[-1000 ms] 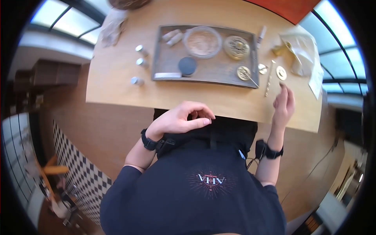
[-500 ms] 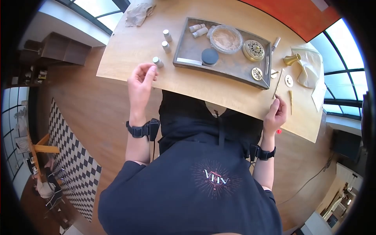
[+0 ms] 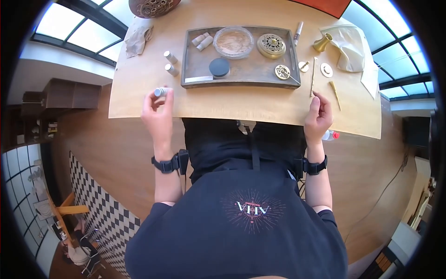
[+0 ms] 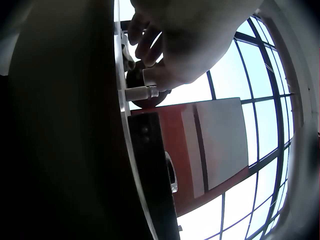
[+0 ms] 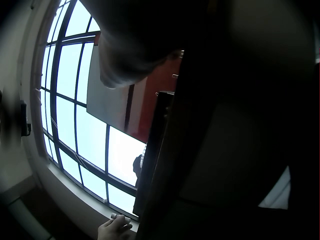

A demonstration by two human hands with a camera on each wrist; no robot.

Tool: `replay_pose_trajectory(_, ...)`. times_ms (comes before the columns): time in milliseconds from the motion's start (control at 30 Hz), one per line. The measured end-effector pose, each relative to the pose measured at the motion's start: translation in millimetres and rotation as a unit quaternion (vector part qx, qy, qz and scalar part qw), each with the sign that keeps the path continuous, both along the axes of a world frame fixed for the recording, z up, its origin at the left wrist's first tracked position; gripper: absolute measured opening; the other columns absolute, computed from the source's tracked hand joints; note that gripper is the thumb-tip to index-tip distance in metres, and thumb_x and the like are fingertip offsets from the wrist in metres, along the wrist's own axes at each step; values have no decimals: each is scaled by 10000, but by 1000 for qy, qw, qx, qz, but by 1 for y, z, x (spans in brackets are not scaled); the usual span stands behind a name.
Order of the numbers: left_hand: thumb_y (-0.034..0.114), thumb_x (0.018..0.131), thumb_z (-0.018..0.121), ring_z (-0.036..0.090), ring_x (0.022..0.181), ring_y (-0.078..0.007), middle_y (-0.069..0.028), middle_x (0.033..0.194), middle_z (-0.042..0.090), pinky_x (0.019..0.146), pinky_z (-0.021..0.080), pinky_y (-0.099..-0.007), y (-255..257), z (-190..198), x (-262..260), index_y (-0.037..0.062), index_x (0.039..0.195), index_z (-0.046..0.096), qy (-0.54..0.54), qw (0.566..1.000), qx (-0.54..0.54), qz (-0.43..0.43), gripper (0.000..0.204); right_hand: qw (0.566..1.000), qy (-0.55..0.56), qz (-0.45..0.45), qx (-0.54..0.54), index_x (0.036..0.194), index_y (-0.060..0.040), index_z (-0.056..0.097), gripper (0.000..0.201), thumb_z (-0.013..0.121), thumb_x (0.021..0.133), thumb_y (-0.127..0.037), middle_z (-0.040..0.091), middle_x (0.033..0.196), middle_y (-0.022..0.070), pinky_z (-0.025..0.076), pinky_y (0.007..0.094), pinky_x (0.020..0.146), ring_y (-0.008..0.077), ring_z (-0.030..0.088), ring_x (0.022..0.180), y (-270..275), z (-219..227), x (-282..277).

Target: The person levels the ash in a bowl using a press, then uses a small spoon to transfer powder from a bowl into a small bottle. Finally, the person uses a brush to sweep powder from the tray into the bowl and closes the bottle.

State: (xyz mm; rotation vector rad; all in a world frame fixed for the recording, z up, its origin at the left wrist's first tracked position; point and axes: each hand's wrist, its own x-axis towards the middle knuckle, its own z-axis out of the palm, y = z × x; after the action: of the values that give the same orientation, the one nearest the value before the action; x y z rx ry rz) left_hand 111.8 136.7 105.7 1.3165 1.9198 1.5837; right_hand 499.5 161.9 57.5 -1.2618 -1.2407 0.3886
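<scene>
In the head view my left hand [image 3: 158, 111] pinches a small silver-capped bottle [image 3: 161, 92] between thumb and fingers, left of the tray. Two similar bottles, a nearer one [image 3: 171, 69] and a farther one [image 3: 170, 56], stand just beyond it. The left wrist view catches a standing bottle [image 4: 140, 93] below the fingers. My right hand [image 3: 318, 116] rests near the table's front edge, its fingers loosely curled. Its fingertips are right at the lower end of a thin patterned brass stick [image 3: 314, 76]. A tapered brass tool [image 3: 335, 95] lies to its right.
A grey wooden tray [image 3: 241, 83] holds a bowl of powder [image 3: 233, 43], a dark-lidded jar [image 3: 219, 68], a pierced brass burner [image 3: 272, 45] and a brass stencil [image 3: 282, 72]. Right of it are brass discs [image 3: 326, 70], a brass vase [image 3: 322, 43] and a pale cloth pouch [image 3: 348, 51].
My left hand has moved left from the table's front middle and taken hold of a bottle. My right hand has come back, and the tapered brass tool now lies on the table.
</scene>
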Motion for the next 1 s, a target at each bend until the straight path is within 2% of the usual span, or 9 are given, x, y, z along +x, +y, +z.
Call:
replay_pose_trajectory(33,166,913,809,667,837,-146,-63,960,739,748,521,-279,-4,2,7,20,1080,727,-35,998,35,-41,237,999,-24,22,22,999,14,713,110,650,1003,-76,549,655,-20,359,234,531,57,463,575,-2,5,-3)
replay_pose_trajectory(100,134,915,796,665,836,-143,-57,951,741,768,531,-282,-16,19,32,22,1082,719,24,988,24,-149,215,993,-72,67,64,899,1,698,116,677,979,-80,561,642,15,376,261,521,97,486,554,-8,34,-25)
replay_pose_trajectory(133,89,915,776,669,825,-165,-67,944,731,765,539,-302,-22,19,42,24,1084,711,100,975,19,-196,192,985,-108,126,51,772,-22,632,189,724,925,-83,545,621,68,397,306,513,176,510,528,-11,59,-41)
replay_pose_trajectory(200,67,876,806,681,825,-247,-110,928,690,772,550,-345,-28,46,74,17,1067,697,156,938,12,-311,225,949,-170,265,7,683,-63,557,349,795,885,-219,518,611,86,423,354,513,252,529,523,-14,100,-70)
replay_pose_trajectory(267,-2,827,807,671,813,-234,-124,959,711,755,551,-345,-24,51,92,-13,1094,707,190,910,63,-364,285,918,-230,321,-29,676,-65,559,426,771,904,-356,581,613,102,472,405,534,318,618,574,-11,116,-90)
replay_pose_trajectory(433,-18,783,835,681,816,-248,-131,927,710,744,553,-341,-22,58,100,-23,1117,709,176,919,60,-347,357,932,-218,288,31,662,-64,594,397,708,957,-302,609,606,117,484,412,532,326,635,580,2,107,-99)
replay_pose_trajectory(600,36,817,847,679,801,-230,-121,983,713,714,553,-349,-24,47,100,-5,1157,718,138,934,76,-320,366,939,-220,266,-4,623,-72,601,422,704,965,-297,599,585,117,475,402,517,322,624,557,4,109,-100)
replay_pose_trajectory(833,37,964,720,637,832,-143,-87,944,721,756,519,-265,-21,42,108,-48,1199,711,-74,941,11,-329,250,941,-179,281,65,606,-64,579,434,730,947,-285,583,565,107,467,409,517,327,608,539,15,104,-99)
replay_pose_trajectory(1000,126,1028,675,626,843,-118,-75,974,732,778,514,-255,-9,36,102,-56,1224,714,-232,884,-51,-402,270,917,-186,347,69,853,-17,604,275,748,932,-237,577,768,138,450,387,615,319,571,687,22,105,-86)
